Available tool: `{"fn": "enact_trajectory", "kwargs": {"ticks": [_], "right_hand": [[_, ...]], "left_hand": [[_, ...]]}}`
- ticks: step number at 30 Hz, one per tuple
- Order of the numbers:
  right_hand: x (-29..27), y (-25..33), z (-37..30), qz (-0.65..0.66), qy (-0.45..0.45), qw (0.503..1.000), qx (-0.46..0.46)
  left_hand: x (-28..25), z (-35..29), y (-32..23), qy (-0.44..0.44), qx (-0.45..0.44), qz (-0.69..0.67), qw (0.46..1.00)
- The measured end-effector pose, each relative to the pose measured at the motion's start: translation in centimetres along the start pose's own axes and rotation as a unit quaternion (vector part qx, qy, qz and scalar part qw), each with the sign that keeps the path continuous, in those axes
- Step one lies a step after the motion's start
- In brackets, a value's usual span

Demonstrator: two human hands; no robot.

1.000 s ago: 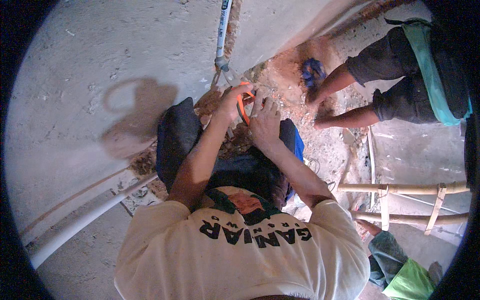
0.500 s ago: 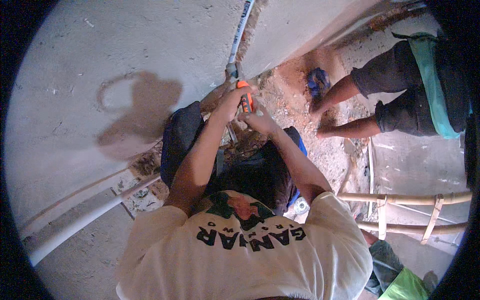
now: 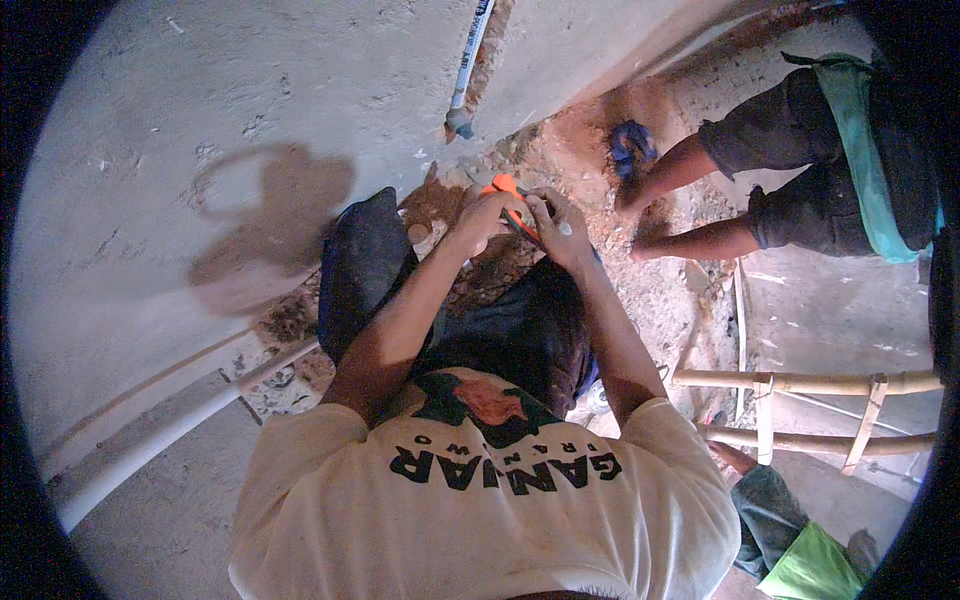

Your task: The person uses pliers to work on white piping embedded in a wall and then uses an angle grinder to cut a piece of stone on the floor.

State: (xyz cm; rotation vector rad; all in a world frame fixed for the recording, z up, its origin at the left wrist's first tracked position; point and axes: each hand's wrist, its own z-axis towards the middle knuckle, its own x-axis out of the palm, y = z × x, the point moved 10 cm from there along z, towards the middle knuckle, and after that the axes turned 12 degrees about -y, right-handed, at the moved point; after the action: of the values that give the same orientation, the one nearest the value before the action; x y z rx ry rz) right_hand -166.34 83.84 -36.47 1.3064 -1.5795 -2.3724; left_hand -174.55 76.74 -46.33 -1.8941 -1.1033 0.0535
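My left hand point(image 3: 482, 220) is closed around an orange-and-black hand tool point(image 3: 505, 185), its exact kind hard to make out. Against the same tool, my right hand point(image 3: 562, 228) has its fingers bent and pinched near the dark edge. Both hands are close together above my knees. A little beyond them, a pale pipe point(image 3: 472, 55) runs down a chased groove in the wall and ends in a grey fitting point(image 3: 458, 123). The tool is apart from that fitting.
Broken rubble point(image 3: 660, 300) covers the ground ahead. A bare-legged person point(image 3: 690, 190) stands at the right, near a blue cloth point(image 3: 632, 150). A bamboo ladder point(image 3: 800, 382) lies farther right; another person's green garment point(image 3: 815, 565) shows at lower right. A white pipe point(image 3: 170, 445) runs along the left.
Both hands have drawn back from the wall fitting, and the right has shifted slightly rightward. The orange tool has turned from near upright to slanting. The fitting's end is now exposed.
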Motion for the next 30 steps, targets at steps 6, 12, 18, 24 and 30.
{"fn": "enact_trajectory", "kwargs": {"ticks": [6,12,18,24,30], "right_hand": [[-1.1,0.2,0.8,-0.102,0.009,0.994,-0.036],[-2.7,4.3,1.9,-0.108,-0.034,0.988,-0.109],[-1.5,4.4,2.3,-0.148,0.033,0.988,-0.021],[-1.4,5.3,2.1,-0.155,-0.026,0.98,-0.12],[-0.1,7.7,-1.1,-0.416,-0.01,0.888,-0.194]], "left_hand": [[-0.8,1.3,-0.5,0.055,0.09,0.076,0.991],[0.7,-0.3,-0.6,0.074,-0.003,-0.116,0.99],[1.1,0.1,-1.7,0.109,0.032,-0.186,0.976],[1.7,0.8,-3.6,0.109,0.048,-0.266,0.957],[1.3,1.1,-3.6,0.034,0.067,-0.266,0.961]]}}
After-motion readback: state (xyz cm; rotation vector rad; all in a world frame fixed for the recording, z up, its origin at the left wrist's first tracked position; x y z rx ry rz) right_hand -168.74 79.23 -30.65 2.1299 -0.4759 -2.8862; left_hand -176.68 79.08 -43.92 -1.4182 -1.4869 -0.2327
